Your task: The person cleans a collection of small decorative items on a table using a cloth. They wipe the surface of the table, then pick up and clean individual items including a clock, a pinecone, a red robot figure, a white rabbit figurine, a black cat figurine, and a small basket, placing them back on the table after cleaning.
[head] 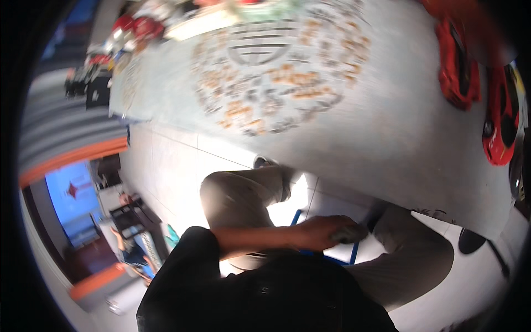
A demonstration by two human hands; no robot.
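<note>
Across my lap reaches my left hand (327, 232), its fingers around a small dark grey object (348, 234) too blurred to name. I cannot make out my right hand; a blurred reddish shape fills the upper right corner, and what it is I cannot tell. Before me stands a grey table (373, 124) with a round printed pattern on its top. Two red model cars, one (456, 66) nearer the middle and another (502, 120) by the right edge, are on the tabletop.
Red and white items (141, 29) crowd the table's far left. A black box (98, 91) is beside its left edge. Blue metal legs (354, 252) show between my knees, over white floor tiles (174, 153). At the lower left, a person (135, 253) appears near dark furniture.
</note>
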